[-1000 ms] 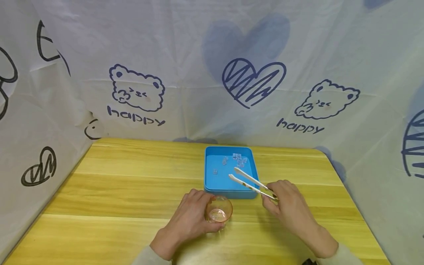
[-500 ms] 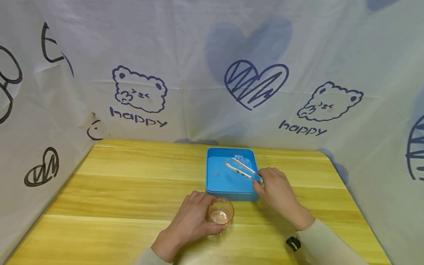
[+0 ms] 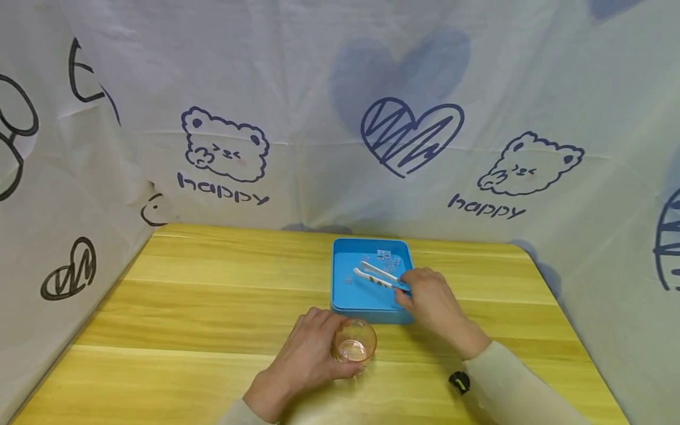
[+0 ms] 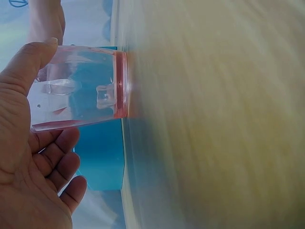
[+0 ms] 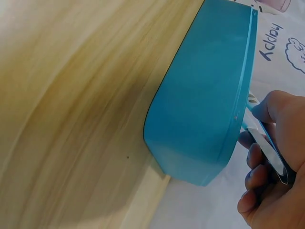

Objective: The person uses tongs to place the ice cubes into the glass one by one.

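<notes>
My left hand (image 3: 310, 354) holds a clear, pink-tinted cup (image 4: 62, 90) upright on the table, thumb on one side and fingers on the other. A small clear piece (image 4: 106, 97) shows low inside it. In my right hand (image 3: 432, 304) is a pair of tongs (image 3: 378, 281) with white, patterned arms, gripped by the metal handle end (image 5: 271, 155). The tongs' tips reach into a square blue box (image 3: 372, 317), apart from each other. Several clear cubes (image 3: 383, 254) lie in the box, mostly at its back right, while a lone cube (image 3: 347, 279) lies left of the tips.
The wooden table (image 3: 212, 313) extends to both sides of the box. A white cloth (image 3: 308, 118) with blue drawings hangs behind it. A small black object (image 3: 459, 382) shows beside the right sleeve (image 3: 515, 378).
My right hand has moved left and forward, bringing the tongs' tips further into the box. The left hand still holds the cup in the same place.
</notes>
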A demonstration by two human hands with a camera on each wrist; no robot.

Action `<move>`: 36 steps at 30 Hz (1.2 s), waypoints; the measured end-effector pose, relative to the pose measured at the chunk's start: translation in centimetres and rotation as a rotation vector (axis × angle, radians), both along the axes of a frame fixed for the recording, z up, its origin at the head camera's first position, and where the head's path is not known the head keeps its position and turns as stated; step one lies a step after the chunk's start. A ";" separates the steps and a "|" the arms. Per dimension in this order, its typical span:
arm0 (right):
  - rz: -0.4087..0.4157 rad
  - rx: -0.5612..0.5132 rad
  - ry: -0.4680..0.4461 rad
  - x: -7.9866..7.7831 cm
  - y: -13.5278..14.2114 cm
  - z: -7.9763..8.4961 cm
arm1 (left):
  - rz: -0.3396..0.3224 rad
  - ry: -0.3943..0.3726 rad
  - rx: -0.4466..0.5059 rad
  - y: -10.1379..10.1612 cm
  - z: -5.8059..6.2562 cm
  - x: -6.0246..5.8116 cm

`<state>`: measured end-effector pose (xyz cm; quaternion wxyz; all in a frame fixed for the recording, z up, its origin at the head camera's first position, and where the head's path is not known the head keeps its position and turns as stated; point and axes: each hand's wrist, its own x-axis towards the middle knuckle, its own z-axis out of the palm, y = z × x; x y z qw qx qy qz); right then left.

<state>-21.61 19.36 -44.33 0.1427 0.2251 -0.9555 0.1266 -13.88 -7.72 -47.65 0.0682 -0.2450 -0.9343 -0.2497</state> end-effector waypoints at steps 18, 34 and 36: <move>0.064 0.051 -0.035 -0.9 -1.7 -0.5 | -0.001 -0.005 -0.009 -0.1 0.0 -0.1; 0.081 0.056 -0.018 -0.5 -1.6 -0.9 | 0.004 -0.017 -0.012 -0.1 0.1 0.0; 0.075 0.058 -0.013 -0.5 -1.5 -0.9 | 0.005 -0.022 -0.012 -0.1 0.1 -0.1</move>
